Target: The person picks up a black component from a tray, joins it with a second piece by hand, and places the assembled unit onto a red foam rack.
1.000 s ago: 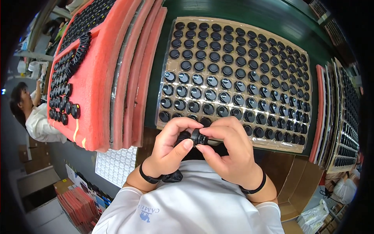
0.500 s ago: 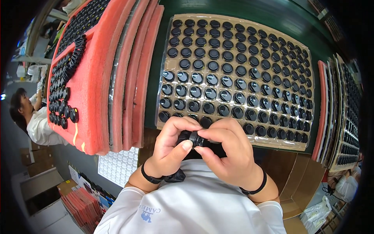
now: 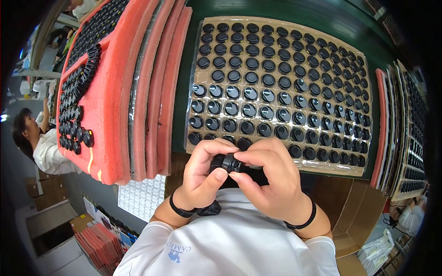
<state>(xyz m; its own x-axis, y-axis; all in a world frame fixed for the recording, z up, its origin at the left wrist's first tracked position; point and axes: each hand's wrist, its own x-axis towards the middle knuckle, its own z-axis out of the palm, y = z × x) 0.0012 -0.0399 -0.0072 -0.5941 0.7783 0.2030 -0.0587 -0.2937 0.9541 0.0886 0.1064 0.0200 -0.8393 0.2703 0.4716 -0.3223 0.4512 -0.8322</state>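
In front of my chest, my left hand (image 3: 202, 171) grips a black cylindrical part (image 3: 229, 161) between thumb and fingers. My right hand (image 3: 270, 177) pinches the right end of the same part with thumb and index finger. Its surface looks ringed, but fingers cover much of it, and I cannot tell whether it is one piece or several together. Just beyond both hands lies a clear plastic tray (image 3: 202, 75) on brown board. Rows of black round caps or lens-like pieces (image 3: 252, 77) fill most of its pockets.
To the left stand thick red foam sheets (image 3: 117, 110) on edge, with black ring-like parts (image 3: 76, 117) on the outer face. More filled trays (image 3: 405, 138) lean at the right. A white pocketed tray (image 3: 142, 195) is lower left. A person (image 3: 48, 149) sits beyond the foam.
My hands keep nearly the same grip on the black part, which has turned slightly at most. The person at the left has shifted a little, with an arm raised.
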